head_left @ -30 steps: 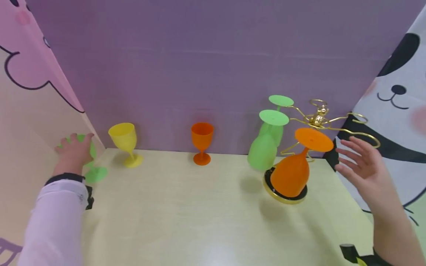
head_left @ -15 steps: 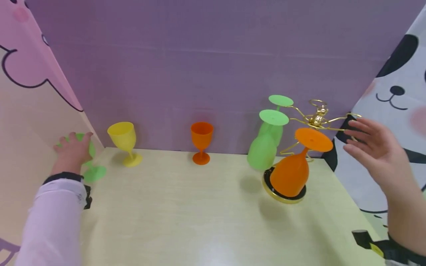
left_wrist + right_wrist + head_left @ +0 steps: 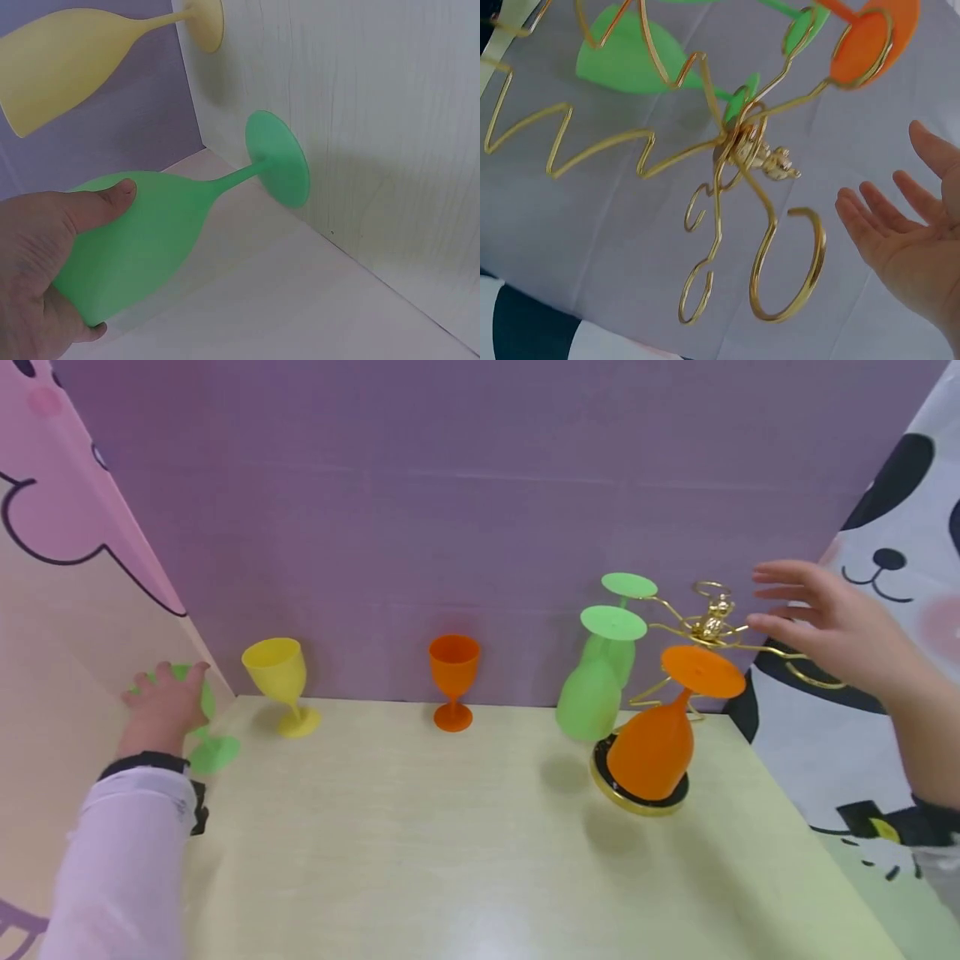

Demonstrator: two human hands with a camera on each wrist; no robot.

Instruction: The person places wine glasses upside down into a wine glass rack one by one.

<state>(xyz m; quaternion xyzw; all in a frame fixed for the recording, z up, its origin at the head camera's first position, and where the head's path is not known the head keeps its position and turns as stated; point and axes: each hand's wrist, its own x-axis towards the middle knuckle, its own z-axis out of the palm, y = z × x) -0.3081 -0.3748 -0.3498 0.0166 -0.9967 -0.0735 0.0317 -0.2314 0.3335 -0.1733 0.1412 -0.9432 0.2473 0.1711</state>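
Goblet of green colour [image 3: 142, 232] stands upright on the table [image 3: 420, 843], far to the left of the gold stand [image 3: 705, 631]. The left hand [image 3: 166, 703] grasps its bowl, thumb on one side and fingers curled on the other. In the head view the back of this hand hides most of the bowl, so I cannot say how firm the hold is. The step in hand seems to be the taking of this goblet; the next move calls, I think, for a straight lift from the foot.

The right hand [image 3: 832, 618] is released, fingers loose, on the right side of the gold stand, near the wire loop [image 3: 823, 251] but apart from it.

On the left of the gold stand hang, upside down, a nearer green goblet [image 3: 588, 702] and a farther green goblet [image 3: 628, 585]; at its front, a hung orange goblet [image 3: 651, 756] partly covers it. Left of the gold stand, a standing orange goblet [image 3: 454, 668] and, farther, a yellow goblet [image 3: 277, 668] could obstruct a low sideways path.
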